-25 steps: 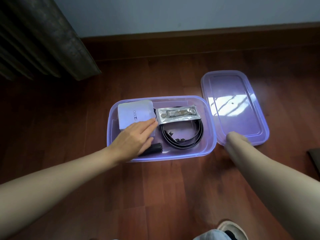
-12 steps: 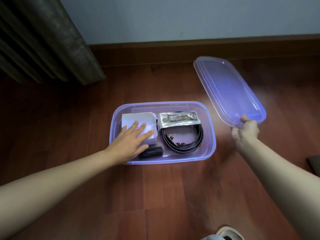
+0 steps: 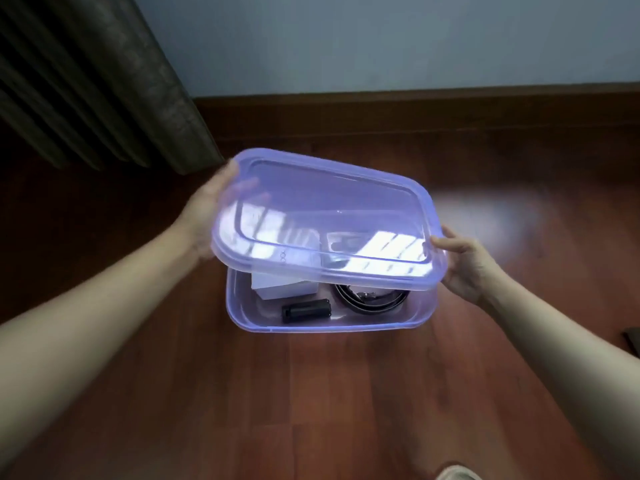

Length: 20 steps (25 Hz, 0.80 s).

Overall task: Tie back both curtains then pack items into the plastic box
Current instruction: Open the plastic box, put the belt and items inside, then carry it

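Note:
A translucent purple lid [image 3: 325, 216] hovers tilted over the purple plastic box [image 3: 311, 325] on the wooden floor. My left hand [image 3: 207, 216] grips the lid's left end, fingers under it. At the lid's right corner my right hand [image 3: 464, 263] pinches the rim. Inside the box lie a white carton [image 3: 287, 289], a small black case [image 3: 306, 310] and a coiled black belt [image 3: 370, 299]. A silver pouch shows dimly through the lid [image 3: 343, 247]. The box's far part is covered by the lid.
A dark curtain [image 3: 104, 81] hangs at the upper left, reaching the floor. A wooden skirting board [image 3: 415, 109] runs along the blue-grey wall. A dark object [image 3: 633, 341] lies at the right edge, and a shoe tip [image 3: 457, 474] shows at the bottom.
My right hand lifted the lid off the floor and swung it left over the box. My left hand left the white carton and took the lid's left end.

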### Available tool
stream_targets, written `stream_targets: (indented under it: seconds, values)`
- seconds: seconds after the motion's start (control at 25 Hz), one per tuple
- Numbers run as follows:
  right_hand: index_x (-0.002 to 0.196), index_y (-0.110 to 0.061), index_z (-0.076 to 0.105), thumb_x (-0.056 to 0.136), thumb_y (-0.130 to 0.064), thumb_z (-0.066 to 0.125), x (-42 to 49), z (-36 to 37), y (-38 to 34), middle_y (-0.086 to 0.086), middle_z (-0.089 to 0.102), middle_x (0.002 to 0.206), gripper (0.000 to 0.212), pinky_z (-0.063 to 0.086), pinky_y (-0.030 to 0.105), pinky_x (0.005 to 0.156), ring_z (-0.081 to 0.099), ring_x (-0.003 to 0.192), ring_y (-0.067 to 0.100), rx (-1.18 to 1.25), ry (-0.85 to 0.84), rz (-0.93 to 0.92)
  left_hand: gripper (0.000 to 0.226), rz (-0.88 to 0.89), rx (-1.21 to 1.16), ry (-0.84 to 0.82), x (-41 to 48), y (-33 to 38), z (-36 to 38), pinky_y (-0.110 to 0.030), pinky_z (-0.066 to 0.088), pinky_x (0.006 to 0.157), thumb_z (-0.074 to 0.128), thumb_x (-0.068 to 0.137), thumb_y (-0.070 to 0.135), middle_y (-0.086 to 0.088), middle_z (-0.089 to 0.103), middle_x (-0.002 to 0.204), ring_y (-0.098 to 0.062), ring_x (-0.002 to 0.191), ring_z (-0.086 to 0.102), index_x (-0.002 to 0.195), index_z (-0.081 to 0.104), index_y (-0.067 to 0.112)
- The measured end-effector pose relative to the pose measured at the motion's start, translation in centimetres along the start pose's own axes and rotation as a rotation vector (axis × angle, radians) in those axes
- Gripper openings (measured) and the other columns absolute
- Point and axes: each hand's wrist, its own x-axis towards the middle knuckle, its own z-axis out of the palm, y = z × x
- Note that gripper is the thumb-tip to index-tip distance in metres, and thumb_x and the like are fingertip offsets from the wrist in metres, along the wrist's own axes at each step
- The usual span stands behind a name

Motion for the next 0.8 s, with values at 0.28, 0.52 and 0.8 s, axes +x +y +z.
stream_targets:
  seconds: [0.28,0.52,0.8]
  values:
    - [0.111,-0.011,0.063,0.075,-0.04,0.07,1.3,0.6,3.6,0.003,0.067,0.105,0.047,0.049,0.03,0.084,0.061,0.093,0.013,-0.562,0.508,-0.355,0.052,0.196,0.724,0.333,0.8,-6.8,-4.7,-0.048,0.05,0.095,0.069,0.07,0.054,-0.007,0.06,0.122,-0.024,0.11,0.061,0.115,0.065,0.029]
    - [0.124,-0.02,0.059,0.09,-0.025,0.057,-0.1,1.0,5.2,-0.013,0.064,0.113,0.035,0.044,0.023,0.088,0.059,0.104,0.005,-0.721,0.394,-0.406,0.05,0.105,0.765,0.353,-1.4,-9.3,-4.8,-0.042,0.043,0.103,0.059,0.076,0.042,-0.004,0.05,0.133,-0.017,0.118,0.052,0.121,0.062,0.021]
    - [0.131,-0.02,0.045,0.091,-0.027,0.055,-0.4,1.8,5.2,-0.012,0.053,0.116,0.042,0.037,0.023,0.088,0.051,0.103,0.006,-0.708,0.441,-0.326,0.048,0.067,0.843,0.356,-1.8,-9.7,-3.5,-0.043,0.039,0.105,0.044,0.095,0.026,-0.001,0.047,0.138,-0.024,0.124,0.047,0.142,0.037,0.024]
